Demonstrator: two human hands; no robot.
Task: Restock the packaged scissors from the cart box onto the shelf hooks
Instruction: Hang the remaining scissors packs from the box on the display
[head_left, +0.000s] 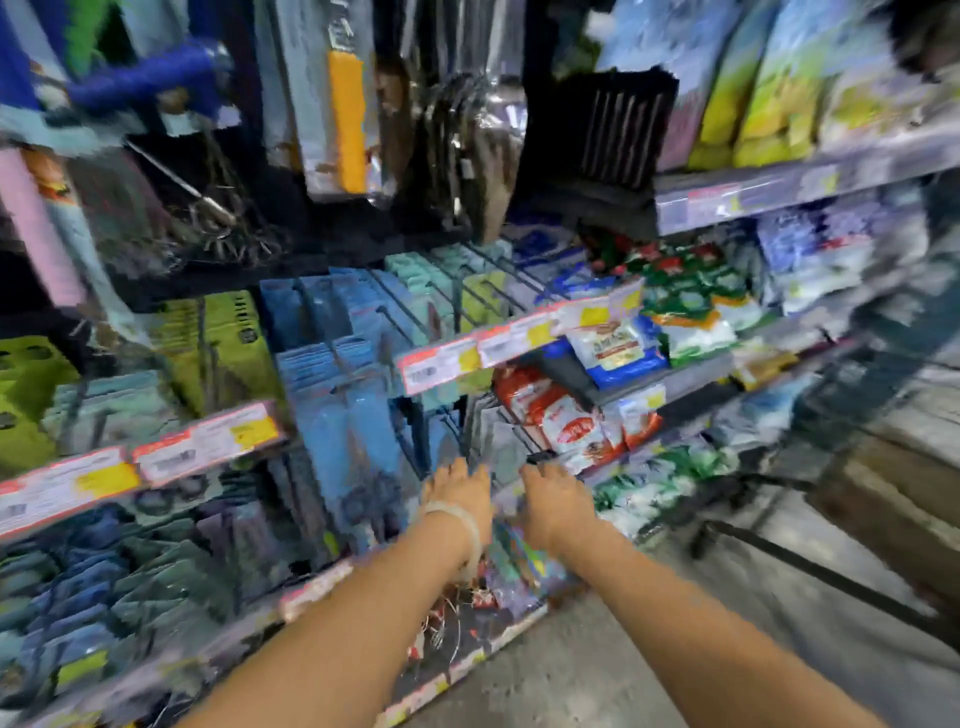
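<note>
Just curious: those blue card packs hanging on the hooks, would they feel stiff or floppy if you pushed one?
The blue card packs look flat and thin, so probably light and fairly stiff. Hanging from wire hooks, they would likely swing when pushed.

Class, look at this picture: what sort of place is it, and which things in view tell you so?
Most likely a shop aisle. Price tags run along the shelf edges, blue packs hang on hooks, and bagged goods fill the shelves to the right. Both hands reach toward the hooks.
</note>
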